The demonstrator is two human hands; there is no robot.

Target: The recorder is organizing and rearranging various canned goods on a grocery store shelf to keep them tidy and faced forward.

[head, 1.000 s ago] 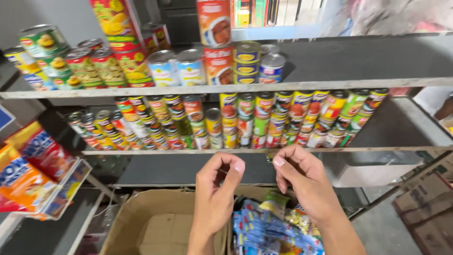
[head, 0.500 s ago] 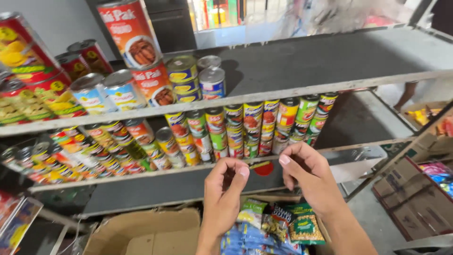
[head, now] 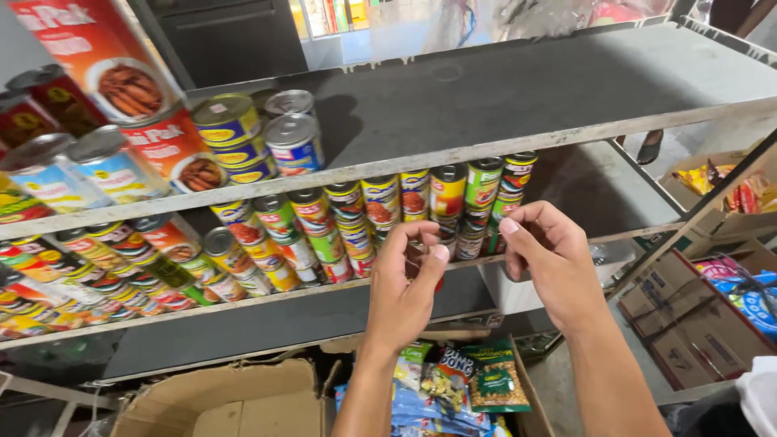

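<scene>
Left hand [head: 405, 283]: raised before the middle shelf [head: 340, 287], fingers curled, thumb to fingertips; anything pinched is too small to tell.
Right hand [head: 550, 263]: just right of it, fingers bent inward, holding nothing visible.
Cans [head: 405, 206]: nearest things, stacked just beyond both hands.
Handling: likely rigid, weighty, smooth; best gripped around the sides.
Below: box [head: 235, 400], snack packets [head: 453, 380].

Head camera, close, looking down-forward at shelves [head: 453, 154] of cans [head: 380, 198].
</scene>
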